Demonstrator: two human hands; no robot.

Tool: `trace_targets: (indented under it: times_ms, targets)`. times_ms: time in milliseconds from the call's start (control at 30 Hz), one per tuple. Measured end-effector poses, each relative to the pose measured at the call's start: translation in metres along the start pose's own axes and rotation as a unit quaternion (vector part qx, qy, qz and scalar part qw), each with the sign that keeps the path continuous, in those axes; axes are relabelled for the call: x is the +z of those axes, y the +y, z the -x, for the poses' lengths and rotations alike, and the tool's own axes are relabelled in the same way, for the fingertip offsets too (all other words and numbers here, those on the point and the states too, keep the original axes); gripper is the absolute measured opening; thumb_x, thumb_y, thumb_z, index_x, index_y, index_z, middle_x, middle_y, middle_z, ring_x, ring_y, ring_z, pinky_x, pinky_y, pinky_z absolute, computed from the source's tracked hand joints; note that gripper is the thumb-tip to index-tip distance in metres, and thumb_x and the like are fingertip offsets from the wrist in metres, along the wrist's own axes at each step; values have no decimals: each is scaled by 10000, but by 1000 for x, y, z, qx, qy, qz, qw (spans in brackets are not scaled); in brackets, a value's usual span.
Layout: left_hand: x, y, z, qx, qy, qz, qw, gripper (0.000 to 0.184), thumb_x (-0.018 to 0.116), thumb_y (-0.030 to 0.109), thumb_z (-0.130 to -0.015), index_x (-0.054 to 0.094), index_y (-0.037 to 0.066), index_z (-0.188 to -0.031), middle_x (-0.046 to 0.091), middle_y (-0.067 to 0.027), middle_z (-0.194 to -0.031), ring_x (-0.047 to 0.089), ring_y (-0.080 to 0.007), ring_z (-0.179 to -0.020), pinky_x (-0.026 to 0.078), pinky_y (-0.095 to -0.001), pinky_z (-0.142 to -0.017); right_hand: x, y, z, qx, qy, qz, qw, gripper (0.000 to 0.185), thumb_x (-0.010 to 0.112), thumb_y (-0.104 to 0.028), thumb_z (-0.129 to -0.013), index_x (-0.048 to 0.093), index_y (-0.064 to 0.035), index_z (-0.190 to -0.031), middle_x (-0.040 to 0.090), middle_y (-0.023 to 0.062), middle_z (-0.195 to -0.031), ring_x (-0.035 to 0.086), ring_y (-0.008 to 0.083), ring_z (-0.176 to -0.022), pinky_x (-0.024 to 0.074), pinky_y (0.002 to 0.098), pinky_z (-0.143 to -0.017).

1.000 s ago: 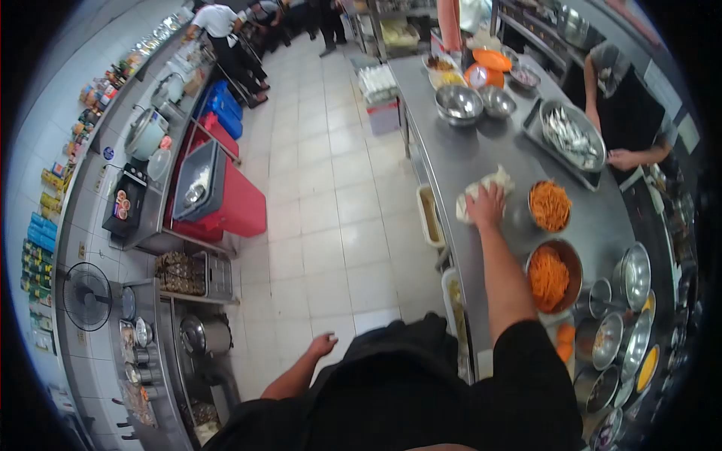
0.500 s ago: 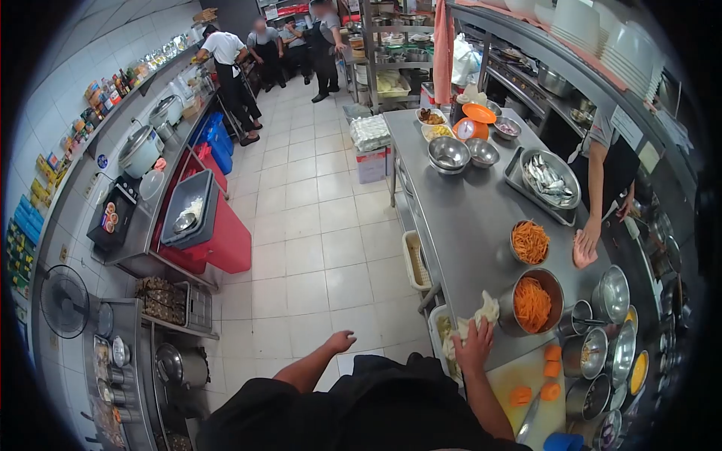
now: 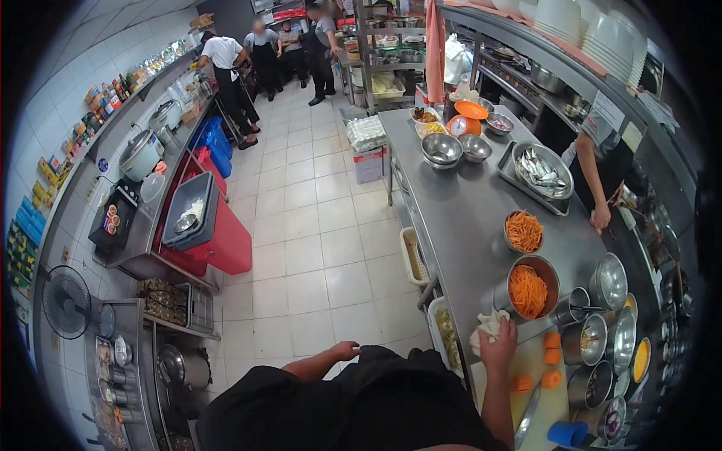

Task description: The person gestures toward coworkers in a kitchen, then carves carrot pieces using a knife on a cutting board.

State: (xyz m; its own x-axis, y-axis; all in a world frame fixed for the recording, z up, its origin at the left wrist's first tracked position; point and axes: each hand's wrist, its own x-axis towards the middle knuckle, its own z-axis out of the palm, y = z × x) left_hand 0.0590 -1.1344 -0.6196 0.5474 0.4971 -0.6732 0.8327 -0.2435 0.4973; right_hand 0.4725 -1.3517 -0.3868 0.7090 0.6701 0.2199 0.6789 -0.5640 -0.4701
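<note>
My right hand [image 3: 498, 346] is closed on a pale cloth [image 3: 489, 331] at the near edge of the steel table [image 3: 466, 225]. Just beyond it stands a steel pot of shredded carrot [image 3: 529, 292], with a smaller bowl of shredded carrot [image 3: 524, 231] farther off. A cutting board [image 3: 519, 367] beside my right wrist holds carrot pieces [image 3: 551, 378] and a knife [image 3: 529, 418]. Away from the table, my left hand [image 3: 346, 350] hangs over the floor with its fingers curled; I cannot make out anything in it.
Across the table stands a co-worker [image 3: 598, 165], one hand at the far edge. An oval pan of fish [image 3: 540, 171], steel bowls [image 3: 441, 150] and an orange scale [image 3: 461, 125] sit farther up. More bowls [image 3: 608, 280] line the right. A red bin [image 3: 226, 240] stands left; several people are at the back.
My right hand has drawn the cloth back along the table to beside the cutting board. The co-worker's hand wiped with a pink cloth half a second ago; that cloth no longer shows.
</note>
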Motion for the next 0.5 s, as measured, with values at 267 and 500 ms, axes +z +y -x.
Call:
trace_targets:
  times_ms: [267, 500]
  targets:
    - [-20, -8, 9, -32, 60, 18, 998, 588, 626, 429, -927, 606, 49, -1375, 644, -217, -1336, 594, -390, -1263, 464, -446, -1091, 54, 16, 24, -12, 11, 81, 997, 776, 737, -383, -845, 453, -41, -1481, 313, 266, -1577, 316, 481, -1444, 282, 583, -1179]
    - [-78, 67, 17, 81, 206, 25, 975, 681, 677, 347, -914, 456, 84, -1502, 440, -268, -1522, 472, -427, -1375, 424, -463, -1131, 48, 11, 22, 3, 8, 80, 997, 743, 731, -390, -843, 489, -45, -1456, 348, 248, -1561, 336, 460, -1437, 308, 579, -1163]
